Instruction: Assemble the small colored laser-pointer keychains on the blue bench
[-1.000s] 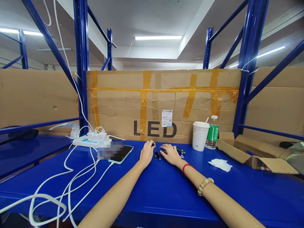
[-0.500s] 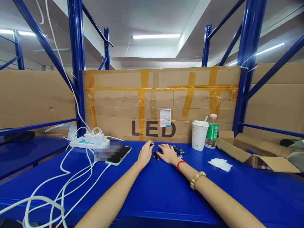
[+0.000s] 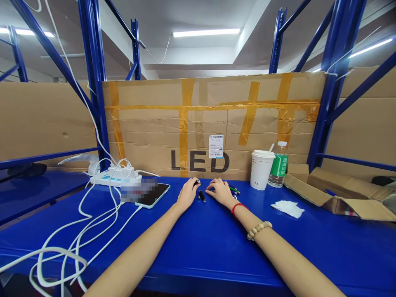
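Two bare hands work side by side at the centre of the frame, palms down over a blue metal shelf (image 3: 198, 251). The left hand (image 3: 187, 194) is curled with thumb and fingers closed around a small black object (image 3: 196, 182), which pokes out at the fingertips on the hand's inner side. A short black cylinder (image 3: 202, 196) lies on the shelf in the gap between the hands, clear of the left hand's grip and just beside the right hand's thumb. The right hand (image 3: 220, 193), its wrist circled by a red cord (image 3: 238, 208) and a beaded bracelet (image 3: 259, 230), arches its fingers over the surface; whether it grasps anything cannot be told, as the hand itself hides what lies beneath. Green and dark pens (image 3: 234, 190) show past its far edge, right of centre. At centre right stand a lidded white paper cup (image 3: 260, 171) with a straw and a green-labelled bottle (image 3: 279, 166), with a crumpled white tissue (image 3: 288, 208) below them and a cardboard box (image 3: 324, 198) at far right. At left, a smartphone (image 3: 154, 194) lies near a white power strip (image 3: 103, 180). Behind, a taped cardboard panel (image 3: 148, 128) reads "LED."
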Demonstrator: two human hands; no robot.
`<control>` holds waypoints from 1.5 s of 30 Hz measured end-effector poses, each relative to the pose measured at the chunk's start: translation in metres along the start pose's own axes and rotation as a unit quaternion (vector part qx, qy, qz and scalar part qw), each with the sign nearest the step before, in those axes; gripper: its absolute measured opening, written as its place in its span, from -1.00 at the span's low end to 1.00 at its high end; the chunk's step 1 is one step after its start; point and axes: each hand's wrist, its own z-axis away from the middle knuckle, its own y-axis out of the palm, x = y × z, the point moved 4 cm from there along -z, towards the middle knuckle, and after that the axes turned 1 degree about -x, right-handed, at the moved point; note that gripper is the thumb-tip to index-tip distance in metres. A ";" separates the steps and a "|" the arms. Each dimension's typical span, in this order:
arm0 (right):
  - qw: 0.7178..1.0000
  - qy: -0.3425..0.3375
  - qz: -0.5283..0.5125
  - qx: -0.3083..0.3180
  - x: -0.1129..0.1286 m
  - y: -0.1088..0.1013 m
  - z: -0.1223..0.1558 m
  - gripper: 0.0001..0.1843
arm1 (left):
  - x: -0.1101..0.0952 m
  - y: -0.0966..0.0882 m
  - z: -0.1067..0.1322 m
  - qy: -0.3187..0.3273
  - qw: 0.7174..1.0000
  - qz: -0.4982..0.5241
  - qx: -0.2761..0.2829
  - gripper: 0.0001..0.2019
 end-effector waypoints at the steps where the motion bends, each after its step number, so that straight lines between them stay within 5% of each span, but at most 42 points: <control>1: 1.000 -0.002 0.000 0.002 0.001 -0.001 0.000 -0.82 | 0.000 0.000 0.000 0.001 1.000 0.000 0.001 -0.86; 12: 0.999 0.006 -0.035 0.008 -0.002 -0.004 0.003 -0.82 | -0.001 0.003 0.002 -0.018 0.999 -0.029 0.037 -0.85; 15: 0.991 -0.011 -0.103 -0.084 0.000 -0.014 0.001 -0.80 | -0.001 0.004 0.002 -0.009 0.999 -0.028 0.036 -0.83; 18: 0.954 0.001 -0.225 -0.200 0.002 -0.024 0.001 -0.73 | -0.001 0.004 0.002 0.001 0.999 -0.026 0.034 -0.80; 22: 0.916 -0.019 -0.318 -0.246 0.014 -0.028 0.003 -0.71 | -0.003 0.004 0.003 0.012 0.999 -0.022 0.037 -0.76; 40: 0.955 -0.074 -0.226 -0.177 0.032 -0.027 0.008 -0.71 | -0.007 -0.005 0.008 -0.054 0.998 -0.030 0.024 -0.78; 45: 0.969 -0.104 -0.213 -0.066 0.032 -0.014 0.007 -0.67 | -0.004 -0.013 0.008 -0.099 0.994 -0.031 -0.020 -0.76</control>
